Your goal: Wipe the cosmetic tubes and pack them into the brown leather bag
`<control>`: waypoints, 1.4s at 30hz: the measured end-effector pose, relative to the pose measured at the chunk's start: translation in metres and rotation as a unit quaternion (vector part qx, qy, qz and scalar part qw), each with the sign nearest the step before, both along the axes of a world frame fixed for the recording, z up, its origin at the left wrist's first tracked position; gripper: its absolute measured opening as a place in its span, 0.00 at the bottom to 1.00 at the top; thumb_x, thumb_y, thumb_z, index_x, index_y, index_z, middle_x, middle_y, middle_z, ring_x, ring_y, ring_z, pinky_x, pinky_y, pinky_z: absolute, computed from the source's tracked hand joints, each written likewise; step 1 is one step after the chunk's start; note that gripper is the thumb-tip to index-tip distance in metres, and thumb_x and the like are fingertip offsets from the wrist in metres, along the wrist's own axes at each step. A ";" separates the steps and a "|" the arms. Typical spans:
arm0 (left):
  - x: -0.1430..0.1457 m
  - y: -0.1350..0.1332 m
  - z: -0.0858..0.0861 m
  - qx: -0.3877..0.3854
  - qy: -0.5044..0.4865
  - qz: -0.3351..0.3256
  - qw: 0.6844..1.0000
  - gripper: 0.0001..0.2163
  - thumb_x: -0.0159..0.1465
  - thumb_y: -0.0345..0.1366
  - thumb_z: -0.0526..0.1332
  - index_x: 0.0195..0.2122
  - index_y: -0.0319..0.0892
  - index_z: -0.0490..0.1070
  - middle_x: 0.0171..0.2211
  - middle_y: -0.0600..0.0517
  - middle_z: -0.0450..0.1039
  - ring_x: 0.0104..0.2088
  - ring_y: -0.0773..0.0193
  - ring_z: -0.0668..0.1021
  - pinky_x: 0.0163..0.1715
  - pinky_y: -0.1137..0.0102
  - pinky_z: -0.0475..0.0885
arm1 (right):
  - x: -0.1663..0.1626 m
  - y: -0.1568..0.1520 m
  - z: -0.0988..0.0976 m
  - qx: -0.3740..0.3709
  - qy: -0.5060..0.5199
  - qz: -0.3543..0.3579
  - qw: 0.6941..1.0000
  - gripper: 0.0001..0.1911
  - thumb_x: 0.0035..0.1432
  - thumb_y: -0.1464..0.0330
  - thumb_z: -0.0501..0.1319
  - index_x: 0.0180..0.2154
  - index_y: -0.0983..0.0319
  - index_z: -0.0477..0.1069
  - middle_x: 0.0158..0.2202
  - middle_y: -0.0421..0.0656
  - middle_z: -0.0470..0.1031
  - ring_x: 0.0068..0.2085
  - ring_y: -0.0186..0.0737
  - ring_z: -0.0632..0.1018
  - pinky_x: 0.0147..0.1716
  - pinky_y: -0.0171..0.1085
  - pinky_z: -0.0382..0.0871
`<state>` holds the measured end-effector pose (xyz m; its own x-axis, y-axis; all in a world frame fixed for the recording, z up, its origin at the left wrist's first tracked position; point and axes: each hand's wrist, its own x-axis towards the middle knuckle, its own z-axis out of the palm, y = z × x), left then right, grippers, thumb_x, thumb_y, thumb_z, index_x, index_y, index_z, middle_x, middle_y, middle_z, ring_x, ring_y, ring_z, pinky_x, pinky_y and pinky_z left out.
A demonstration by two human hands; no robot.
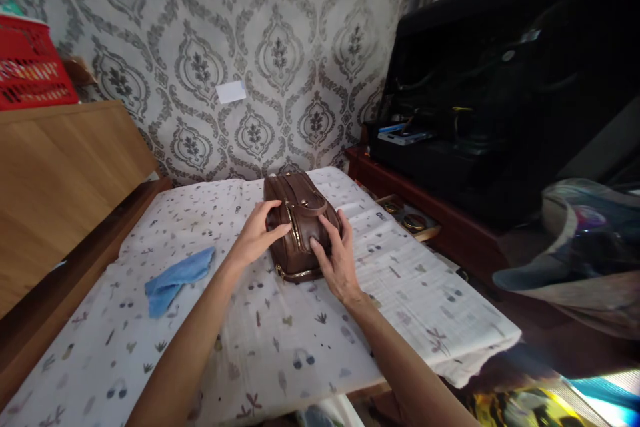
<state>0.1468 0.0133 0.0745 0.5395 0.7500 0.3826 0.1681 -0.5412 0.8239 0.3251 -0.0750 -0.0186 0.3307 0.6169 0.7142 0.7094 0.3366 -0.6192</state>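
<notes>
A dark brown leather handbag [307, 230] lies on the patterned white cloth, its gold zips and a carry handle [307, 208] facing up. From the left side, my left hand [257, 233] holds it, with thumb and forefinger curved apart beside the long gold zip [295, 227]. My right hand [340, 257] grips the right side, its thumb on the top and its fingers draped over the edge. The bag's underside and far end are hidden. Left of my left forearm lies a crumpled blue cloth [180, 278].
White cloth with small plant prints [280, 353] covers the table. A wooden cabinet [75, 173] on the left bears a red basket [35, 67]. To the right stand a large black television [480, 93], an open drawer [425, 233] and a draped grey-blue garment [575, 240]. Patterned wallpaper is behind.
</notes>
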 end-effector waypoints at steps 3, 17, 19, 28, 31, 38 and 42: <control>-0.002 0.000 0.001 -0.016 -0.006 -0.014 1.000 0.21 0.63 0.42 0.65 0.57 0.45 0.68 0.57 0.44 0.69 0.55 0.53 0.74 0.52 0.62 0.72 | 0.001 0.001 -0.001 -0.002 -0.001 -0.004 1.000 0.26 0.68 0.58 0.56 0.65 0.54 0.62 0.71 0.51 0.45 0.71 0.58 0.55 0.68 0.62 0.53; 0.034 -0.059 -0.033 0.560 0.115 0.045 0.819 0.12 0.70 0.28 0.55 0.53 0.38 0.71 0.48 0.44 0.78 0.53 0.56 0.76 0.57 0.58 0.70 | 0.006 0.001 0.003 0.027 0.040 0.008 0.999 0.22 0.71 0.61 0.50 0.64 0.56 0.64 0.68 0.51 0.56 0.69 0.50 0.61 0.67 0.56 0.57; 0.037 -0.055 -0.041 0.579 0.130 0.052 0.803 0.15 0.71 0.28 0.54 0.57 0.39 0.70 0.50 0.45 0.78 0.55 0.57 0.76 0.59 0.58 0.68 | 0.010 0.002 0.008 0.039 0.056 0.010 0.998 0.22 0.72 0.62 0.50 0.64 0.56 0.64 0.65 0.51 0.63 0.67 0.48 0.65 0.67 0.55 0.59; 0.037 -0.044 -0.049 0.628 0.131 0.074 0.764 0.14 0.72 0.28 0.53 0.53 0.39 0.74 0.49 0.47 0.80 0.54 0.58 0.77 0.61 0.60 0.66 | 0.031 0.029 0.048 0.055 0.032 0.041 0.997 0.21 0.67 0.65 0.55 0.59 0.56 0.71 0.58 0.49 0.75 0.60 0.47 0.74 0.62 0.52 0.66; 0.038 -0.045 -0.047 0.634 0.125 0.075 0.760 0.14 0.72 0.28 0.52 0.50 0.39 0.75 0.48 0.48 0.80 0.53 0.57 0.78 0.60 0.59 0.67 | 0.036 0.039 0.065 0.079 0.036 0.067 0.994 0.16 0.66 0.66 0.56 0.51 0.56 0.78 0.51 0.46 0.80 0.55 0.46 0.77 0.59 0.50 0.68; 0.037 -0.042 -0.049 0.634 0.143 0.070 0.757 0.15 0.72 0.27 0.49 0.51 0.37 0.74 0.50 0.46 0.80 0.54 0.59 0.77 0.59 0.60 0.66 | 0.038 0.051 0.080 0.074 0.228 0.131 0.962 0.13 0.62 0.60 0.63 0.41 0.58 0.82 0.41 0.44 0.85 0.46 0.47 0.82 0.53 0.48 0.73; 0.037 -0.040 -0.052 0.628 0.148 0.069 0.761 0.15 0.72 0.27 0.49 0.51 0.38 0.74 0.50 0.46 0.80 0.55 0.60 0.77 0.60 0.61 0.66 | 0.036 0.049 0.075 0.066 0.280 0.128 0.949 0.15 0.61 0.56 0.64 0.42 0.59 0.82 0.40 0.45 0.85 0.45 0.48 0.83 0.51 0.48 0.74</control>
<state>0.1842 -0.0268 0.0223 0.6906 -0.0486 0.7216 0.3733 -0.8306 -0.4132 0.3608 -0.0256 0.0569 0.5328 0.6454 0.5474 0.1668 0.5540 -0.8156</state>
